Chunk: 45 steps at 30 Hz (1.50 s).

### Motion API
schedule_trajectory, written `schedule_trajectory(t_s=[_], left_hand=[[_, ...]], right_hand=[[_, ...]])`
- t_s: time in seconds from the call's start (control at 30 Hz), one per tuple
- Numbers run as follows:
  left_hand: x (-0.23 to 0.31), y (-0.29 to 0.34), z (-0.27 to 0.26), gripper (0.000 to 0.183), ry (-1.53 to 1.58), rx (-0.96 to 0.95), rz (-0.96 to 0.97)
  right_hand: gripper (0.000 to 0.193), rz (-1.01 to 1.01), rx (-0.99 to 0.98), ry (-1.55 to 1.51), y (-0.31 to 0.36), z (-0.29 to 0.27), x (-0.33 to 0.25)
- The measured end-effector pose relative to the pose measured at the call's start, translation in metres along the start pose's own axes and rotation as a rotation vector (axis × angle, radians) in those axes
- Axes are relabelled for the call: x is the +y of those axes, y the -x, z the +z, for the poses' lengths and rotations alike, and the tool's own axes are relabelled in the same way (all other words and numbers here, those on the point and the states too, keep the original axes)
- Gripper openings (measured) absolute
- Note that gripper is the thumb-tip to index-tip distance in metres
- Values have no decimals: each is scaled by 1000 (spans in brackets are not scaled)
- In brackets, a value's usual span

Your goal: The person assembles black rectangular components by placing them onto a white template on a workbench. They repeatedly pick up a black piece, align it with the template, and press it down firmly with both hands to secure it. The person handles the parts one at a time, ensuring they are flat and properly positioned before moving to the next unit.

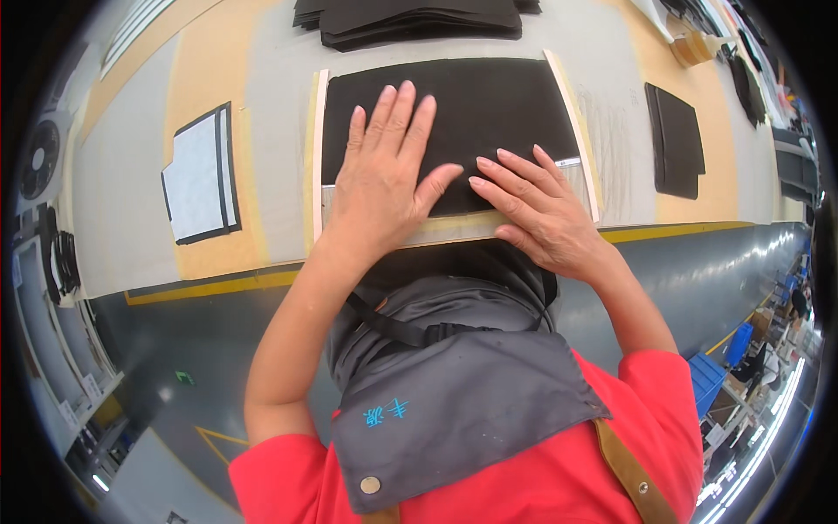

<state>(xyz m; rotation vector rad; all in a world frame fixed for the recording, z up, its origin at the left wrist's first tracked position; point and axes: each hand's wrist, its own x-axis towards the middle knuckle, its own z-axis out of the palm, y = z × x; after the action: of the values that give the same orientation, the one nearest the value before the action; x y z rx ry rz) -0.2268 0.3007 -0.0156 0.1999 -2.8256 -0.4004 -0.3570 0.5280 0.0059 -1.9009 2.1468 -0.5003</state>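
Observation:
A black sheet lies flat on the worktable between two pale strips, one along its left side and one along its right. Spread across its left part is my left hand, palm down, fingers stretched and the thumb pointing right. My right hand rests at the sheet's near right part, its fingers extended and slightly apart, over the near edge. Neither hand grips anything. Beside the right hand a short silvery strip shows at the sheet's right edge.
A stack of black sheets lies at the far side. On the left is a white panel with black edging; on the right, black cut pieces. A bottle of amber liquid stands far right. The table's near edge runs before me.

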Motion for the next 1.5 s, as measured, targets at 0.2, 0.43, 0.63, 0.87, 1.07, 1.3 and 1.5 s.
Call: schedule_trajectory(t_s=[0.2, 0.43, 0.63, 0.87, 1.07, 1.3, 1.5], left_hand=[[4, 5, -1, 85, 35, -81, 35], [11, 3, -10, 86, 68, -152, 28], [21, 16, -8, 73, 125, -218, 89], [24, 14, -10, 72, 145, -272, 60], [23, 15, -12, 77, 145, -298, 42], [22, 18, -8, 79, 175, -254, 58], [23, 18, -11, 76, 152, -239, 19]], right_hand=[[56, 4, 39, -35, 1, 4, 2], [58, 16, 91, -49, -7, 0, 2], [75, 14, 1, 44, -40, 1, 16], [78, -13, 109, 114, -69, 8, 60], [75, 55, 44, 185, -85, -1, 71], [73, -25, -21, 179, -93, -10, 52], [70, 32, -45, 227, -103, -9, 53]])
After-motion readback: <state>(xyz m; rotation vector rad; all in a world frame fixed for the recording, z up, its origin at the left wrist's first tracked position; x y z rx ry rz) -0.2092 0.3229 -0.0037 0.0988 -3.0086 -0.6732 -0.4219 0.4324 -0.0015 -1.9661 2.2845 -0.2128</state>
